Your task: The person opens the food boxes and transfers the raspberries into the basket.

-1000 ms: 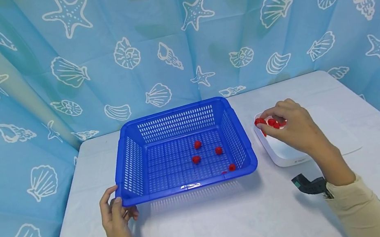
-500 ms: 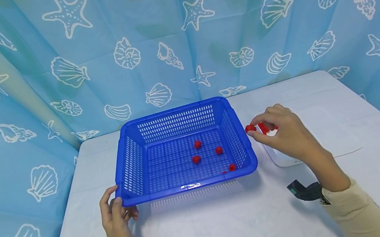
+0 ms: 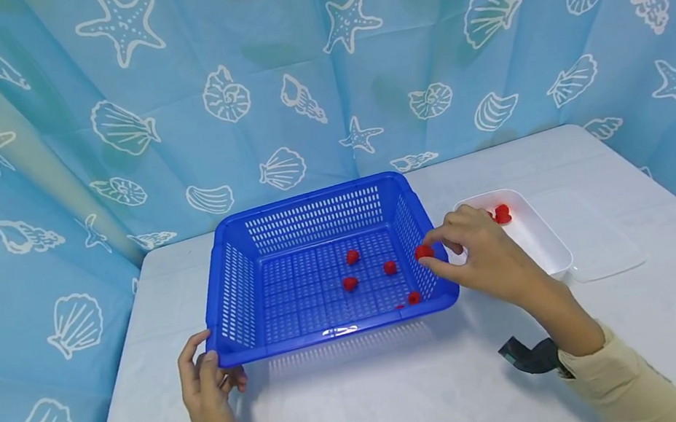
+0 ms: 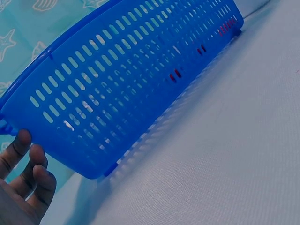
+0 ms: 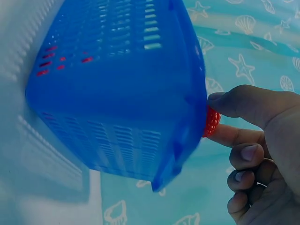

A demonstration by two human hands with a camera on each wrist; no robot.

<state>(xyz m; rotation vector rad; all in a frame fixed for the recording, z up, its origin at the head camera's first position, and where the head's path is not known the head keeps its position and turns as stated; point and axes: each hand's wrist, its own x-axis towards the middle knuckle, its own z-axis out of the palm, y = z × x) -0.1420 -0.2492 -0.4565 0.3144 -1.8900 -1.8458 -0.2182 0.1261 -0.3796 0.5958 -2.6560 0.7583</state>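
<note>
My left hand (image 3: 209,401) grips the front left corner of a blue plastic basket (image 3: 286,345) by its rim. In the left wrist view its curled fingers (image 4: 43,180) show beneath that corner. My right hand (image 3: 485,261) pinches a red raspberry (image 3: 423,252) between thumb and index finger, over the basket's right rim. From the right wrist, the bumpy raspberry (image 5: 212,122) peeks out behind the rim, the other fingers curled below. Several raspberries lie on the basket floor, one of them a raspberry (image 3: 350,283) near the middle; the front wall partly hides another.
Right of the basket stands a white container (image 3: 536,246) with a few raspberries (image 3: 502,214) at its far end, partly behind my right hand. A flat translucent lid (image 3: 604,239) lies beside it. A blue seashell-patterned curtain (image 3: 314,60) hangs behind the white-covered table (image 3: 370,412).
My right hand has carried the raspberry left from above the white container to the basket's right rim, exposing more of the container. My left hand has stayed at the basket's corner.
</note>
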